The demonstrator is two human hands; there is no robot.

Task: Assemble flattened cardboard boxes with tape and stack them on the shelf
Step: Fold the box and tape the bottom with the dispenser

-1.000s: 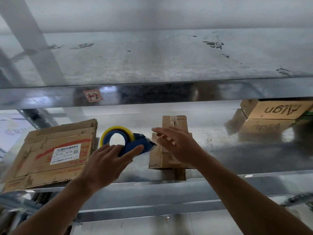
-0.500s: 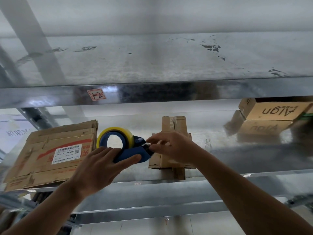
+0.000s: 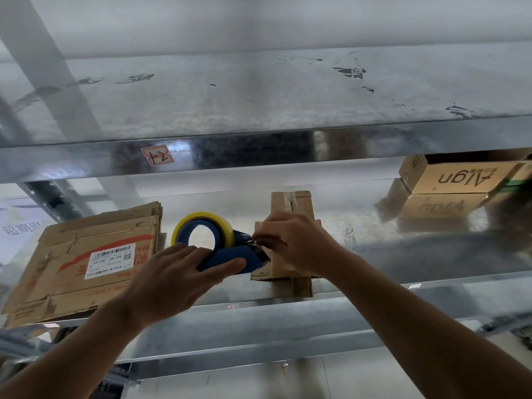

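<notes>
The blue tape dispenser (image 3: 239,254) is gripped by its handle in the left hand (image 3: 184,280); the tape end at its cutter is pinched by the right hand (image 3: 293,243); the dispenser is held over the shelf (image 3: 417,254), long axis left to right, cutter pointing right; a flattened box (image 3: 290,203) lies beneath the right hand.

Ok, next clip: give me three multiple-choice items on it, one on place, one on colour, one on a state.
1. The labelled flattened cardboard stack lies where from the tape dispenser? A left, B right, C shelf above.
2. The dispenser's body is: A red, B green, C blue.
3. The right hand: A hangs idle, B pinches at the dispenser's front end, C lies flat on the shelf.
Key: 1 A, the stack sits left of it; 2 C, blue under the yellow tape roll; 3 B, fingertips meet there.
</notes>
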